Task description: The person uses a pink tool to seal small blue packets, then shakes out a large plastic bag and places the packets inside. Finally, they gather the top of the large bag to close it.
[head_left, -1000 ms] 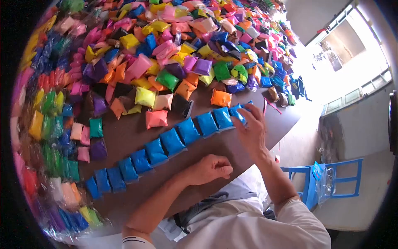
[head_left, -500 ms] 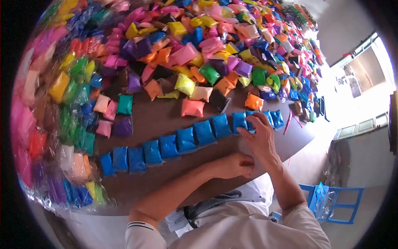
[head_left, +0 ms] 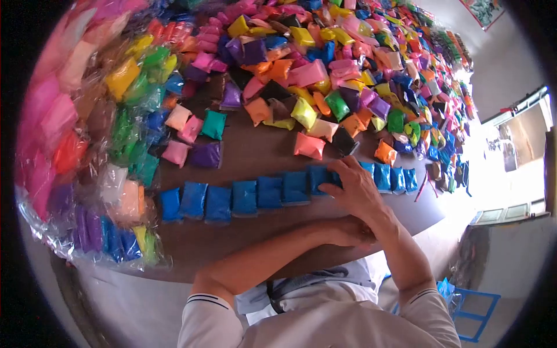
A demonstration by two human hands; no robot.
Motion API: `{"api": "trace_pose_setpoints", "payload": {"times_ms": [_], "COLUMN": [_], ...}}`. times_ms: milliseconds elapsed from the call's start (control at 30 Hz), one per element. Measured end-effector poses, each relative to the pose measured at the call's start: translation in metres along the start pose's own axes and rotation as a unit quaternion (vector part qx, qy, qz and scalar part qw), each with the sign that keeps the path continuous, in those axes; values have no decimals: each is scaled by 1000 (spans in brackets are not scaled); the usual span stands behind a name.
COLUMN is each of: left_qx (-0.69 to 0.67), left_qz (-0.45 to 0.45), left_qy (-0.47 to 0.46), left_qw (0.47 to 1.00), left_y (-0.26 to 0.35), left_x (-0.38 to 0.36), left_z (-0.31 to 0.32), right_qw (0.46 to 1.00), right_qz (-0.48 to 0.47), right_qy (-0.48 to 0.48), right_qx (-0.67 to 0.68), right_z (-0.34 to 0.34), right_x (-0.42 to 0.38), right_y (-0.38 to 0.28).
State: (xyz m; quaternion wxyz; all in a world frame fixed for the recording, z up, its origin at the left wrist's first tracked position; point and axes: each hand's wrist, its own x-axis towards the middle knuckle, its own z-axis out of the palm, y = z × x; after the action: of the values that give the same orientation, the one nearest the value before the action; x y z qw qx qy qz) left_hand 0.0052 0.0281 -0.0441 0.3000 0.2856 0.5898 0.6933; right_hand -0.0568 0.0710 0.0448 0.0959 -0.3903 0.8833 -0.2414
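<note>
A row of blue packets (head_left: 244,198), small filled plastic pouches, lies side by side across the dark table. My right hand (head_left: 361,188) is over the right half of the row, thumb and fingers apart, fingertips touching the packets there and hiding some of them. A blue packet (head_left: 317,178) shows just left of its fingers. Nearer my body, my left hand (head_left: 353,232) rests by the table edge with its fingers curled in. It lies partly behind my right forearm, and I see nothing held in it.
A big heap of coloured packets (head_left: 307,72) covers the table's far side. Clear-wrapped bundles (head_left: 119,139) line the left. A coral packet (head_left: 309,145) and an orange packet (head_left: 385,152) lie beyond the row. A blue chair (head_left: 476,316) stands at lower right.
My right hand has shifted leftward along the row, uncovering packets at its right end. My left hand has slid further under my right forearm. The camera view has turned slightly.
</note>
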Motion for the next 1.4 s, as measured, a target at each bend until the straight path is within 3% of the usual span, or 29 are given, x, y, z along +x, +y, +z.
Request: {"api": "trace_pose_setpoints", "payload": {"times_ms": [133, 167, 267, 400, 500, 633, 733, 833, 1033, 1133, 1233, 1333, 1400], "left_qx": [-22, 53, 106, 70, 65, 60, 56, 52, 52, 44, 38, 21, -8], "left_qz": [97, 102, 89, 47, 28, 22, 16, 11, -10, -20, -35, -52, -38], "left_qy": [12, 40, 62, 53, 55, 57, 58, 60, 49, 41, 28, 28, 50], "left_qw": [995, 993, 988, 995, 996, 996, 997, 997, 997, 998, 998, 998, 998], "left_y": [-8, -10, -8, 1, 5, 10, 14, 13, 19, 22, 25, 31, 28], "left_x": [-6, -7, -10, -11, -14, -15, -18, -19, -16, -12, -9, -6, -1], "left_z": [4, 8, 7, -2, -4, -7, -5, 0, 6, 7, 5, 2, 4], "right_qw": [999, 999, 996, 989, 986, 983, 987, 980, 971, 960, 971, 942, 967], "right_qz": [8, 7, -80, -146, -134, -168, -123, -189, -214, -271, -230, -318, -249], "right_qy": [7, 5, 26, -9, -98, -71, -106, -60, -103, -10, -62, 75, 1], "right_qx": [-50, -32, 38, -25, -8, 10, -17, 0, -38, -63, -27, -76, -56], "right_z": [-4, -4, -7, 26, 43, 45, 36, 37, 58, 112, 112, 135, 133], "right_x": [-1, -1, 7, 24, 27, 29, 28, 25, 39, 39, 43, 35, 34], "right_y": [-13, -21, -58, -67, -66, -63, -76, -89, -133, -116, -118, -108, -114]}}
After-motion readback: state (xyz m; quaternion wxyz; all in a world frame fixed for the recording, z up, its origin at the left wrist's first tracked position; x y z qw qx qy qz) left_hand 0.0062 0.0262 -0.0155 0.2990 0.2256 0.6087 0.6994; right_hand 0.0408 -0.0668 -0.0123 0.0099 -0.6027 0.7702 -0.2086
